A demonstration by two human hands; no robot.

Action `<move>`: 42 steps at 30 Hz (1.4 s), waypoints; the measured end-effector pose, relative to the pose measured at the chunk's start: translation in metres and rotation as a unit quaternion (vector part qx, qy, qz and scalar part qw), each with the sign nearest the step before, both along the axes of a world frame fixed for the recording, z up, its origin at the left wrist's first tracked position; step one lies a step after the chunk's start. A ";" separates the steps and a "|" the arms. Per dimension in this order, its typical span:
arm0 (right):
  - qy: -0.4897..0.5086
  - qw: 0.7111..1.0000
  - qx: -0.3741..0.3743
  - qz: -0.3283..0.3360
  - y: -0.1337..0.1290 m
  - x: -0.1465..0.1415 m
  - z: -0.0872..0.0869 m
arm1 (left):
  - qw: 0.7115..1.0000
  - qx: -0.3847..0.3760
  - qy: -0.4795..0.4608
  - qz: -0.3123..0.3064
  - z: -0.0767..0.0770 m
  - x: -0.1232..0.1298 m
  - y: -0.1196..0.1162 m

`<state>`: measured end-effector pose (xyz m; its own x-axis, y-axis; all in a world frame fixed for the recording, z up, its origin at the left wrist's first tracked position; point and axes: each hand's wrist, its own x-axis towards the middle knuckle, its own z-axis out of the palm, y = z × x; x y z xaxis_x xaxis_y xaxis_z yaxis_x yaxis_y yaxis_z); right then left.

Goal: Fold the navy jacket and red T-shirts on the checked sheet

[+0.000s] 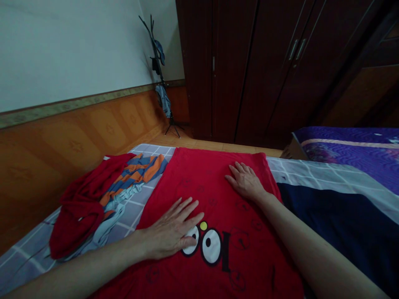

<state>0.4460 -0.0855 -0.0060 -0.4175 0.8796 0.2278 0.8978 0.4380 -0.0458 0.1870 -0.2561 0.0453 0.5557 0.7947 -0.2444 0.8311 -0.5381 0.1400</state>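
Red garment (199, 178), head view: spread out on a bed (324, 172) with a pale checked cover, lying directly under the fingers of both hands. Its far edge runs a little beyond the right fingertips; its near part runs out of frame below the left fingers.

Left hand (173, 232): palm down on the cloth, fingers fanned apart, thumb held away from them; nothing pinched. Thumb overlaps a white cartoon eye (191, 241). A yellow dot (203, 226) sits just beside the index fingertip, and a second eye (211, 247) lies to the right of the thumb tip. Black letter-like print (225, 252) is further right of the thumb.

Right hand (246, 180): also flat, farther from the wearer than the left, near the garment's right edge. Fingers only slightly parted, thumb set off to the left; nothing pinched.

Left of the left fingers, apart from them: a heap of clothes, with a crumpled red piece (81, 207) against an orange and blue-grey striped piece (137, 174) and light blue cloth (109, 220). Right of the right fingers, past the forearm: dark navy cloth (339, 220). Well beyond the fingertips of both hands: dark wooden wardrobe (233, 74) and, farther left, a coat stand (158, 62) bearing a few items
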 end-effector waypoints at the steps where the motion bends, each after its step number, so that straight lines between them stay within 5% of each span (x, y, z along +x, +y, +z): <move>1: 0.000 1.000 -0.001 0.000 0.000 0.000 0.000 | 1.000 0.004 -0.001 -0.012 0.001 -0.003 -0.001; 9: 0.007 1.000 -0.023 0.012 -0.013 -0.012 0.015 | 0.996 0.062 -0.006 0.070 -0.017 -0.036 -0.006; 12: 0.030 0.989 -0.046 0.139 -0.049 -0.042 0.025 | 0.995 0.069 -0.013 0.077 -0.024 -0.038 -0.008; 16: 0.013 0.935 -0.097 0.341 -0.079 -0.068 0.025 | 0.994 0.078 -0.021 0.076 -0.027 -0.039 -0.008; 18: -0.005 0.948 -0.095 0.305 -0.069 -0.059 0.020 | 0.994 0.078 -0.025 0.076 -0.027 -0.040 -0.007; 23: -0.022 0.998 -0.029 0.055 -0.031 -0.022 0.017 | 0.994 0.072 -0.032 0.073 -0.026 -0.042 -0.007; 25: -0.012 0.997 -0.019 0.068 -0.038 -0.027 0.019 | 0.994 0.081 -0.037 0.069 -0.028 -0.043 -0.008; 30: -0.008 0.956 -0.074 0.282 -0.074 -0.058 0.023 | 0.990 0.100 -0.043 0.087 -0.032 -0.043 -0.008; 37: -0.044 0.990 -0.039 0.126 -0.036 -0.041 0.017 | 0.991 0.078 -0.055 0.095 -0.026 -0.042 -0.009; 42: -0.041 0.990 -0.040 0.130 -0.081 -0.060 0.013 | 0.989 0.092 -0.064 0.095 -0.029 -0.043 -0.008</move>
<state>0.3862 -0.1663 0.0070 -0.6463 0.7541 0.1170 0.7575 0.6525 -0.0208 0.1444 -0.2641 0.0158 0.4094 0.9121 -0.0230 0.9013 -0.4004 0.1656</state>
